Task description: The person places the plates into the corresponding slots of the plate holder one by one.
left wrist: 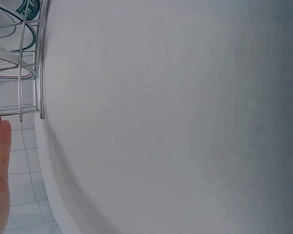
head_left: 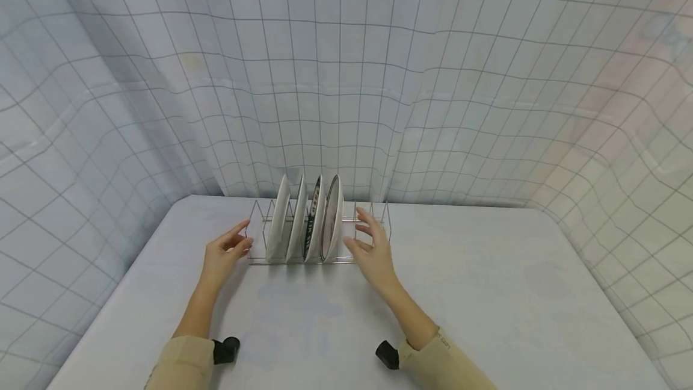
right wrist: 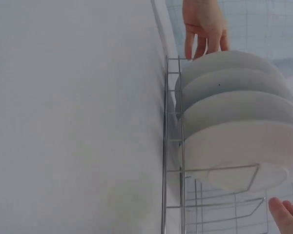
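A wire dish rack (head_left: 319, 262) holds several plates standing on edge, side by side. The rightmost plate (head_left: 339, 221) is white with a dark rim line, and its white underside shows in the right wrist view. Beside it stands a plate with a dark patterned band (head_left: 312, 221); plain white plates (head_left: 278, 221) stand further left. My left hand (head_left: 221, 256) is at the rack's left end, fingertips right at the end wire, thumb and fingers apart. My right hand (head_left: 375, 257) is by the rack's right part, fingers spread and loosely bent, with a gap between its thumb and the rightmost plate.
The rack stands toward the back of a white-covered table (head_left: 487, 281). White curtains with a dark grid (head_left: 346, 77) hang behind and along both sides. A black device is on each wrist, beside beige sleeves (head_left: 181, 363).
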Motion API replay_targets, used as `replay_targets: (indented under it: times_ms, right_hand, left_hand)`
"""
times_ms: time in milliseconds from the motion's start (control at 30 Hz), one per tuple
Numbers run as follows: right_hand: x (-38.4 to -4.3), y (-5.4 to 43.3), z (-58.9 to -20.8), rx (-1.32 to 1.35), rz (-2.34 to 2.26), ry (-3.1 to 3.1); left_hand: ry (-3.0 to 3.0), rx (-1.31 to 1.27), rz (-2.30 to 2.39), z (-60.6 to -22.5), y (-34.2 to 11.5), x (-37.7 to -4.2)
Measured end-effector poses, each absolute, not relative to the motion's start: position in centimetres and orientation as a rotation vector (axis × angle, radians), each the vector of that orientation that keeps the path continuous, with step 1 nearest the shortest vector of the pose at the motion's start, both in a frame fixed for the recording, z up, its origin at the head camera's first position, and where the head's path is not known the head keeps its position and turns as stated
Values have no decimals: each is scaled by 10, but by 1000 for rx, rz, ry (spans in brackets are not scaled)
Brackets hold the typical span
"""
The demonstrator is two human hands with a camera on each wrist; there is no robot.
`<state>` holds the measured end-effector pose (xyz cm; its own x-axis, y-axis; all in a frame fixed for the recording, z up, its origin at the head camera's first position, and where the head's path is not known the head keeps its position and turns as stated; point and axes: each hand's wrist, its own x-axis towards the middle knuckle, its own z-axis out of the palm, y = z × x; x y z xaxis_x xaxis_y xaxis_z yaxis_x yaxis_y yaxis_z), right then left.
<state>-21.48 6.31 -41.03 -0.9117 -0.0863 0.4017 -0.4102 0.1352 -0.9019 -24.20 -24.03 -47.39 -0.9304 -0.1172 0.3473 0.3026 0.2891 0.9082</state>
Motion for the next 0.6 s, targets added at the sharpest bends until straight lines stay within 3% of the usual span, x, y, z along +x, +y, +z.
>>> replay_targets:
  times_ms: [167, 333, 600]
  right_hand:
    - [-213, 78, -421, 296, 1639, -1961]
    - [-212, 89, -434, 111, 1580, -1935]
    - [-235, 95, -469, 75, 1574, -1957]
  left_hand:
    - [-2219, -178, -1542, -467, -243, -247]
    - [-2193, -187, -1697, -459, -245, -252]
    - [-2213, -117, -1893, -453, -242, -249]
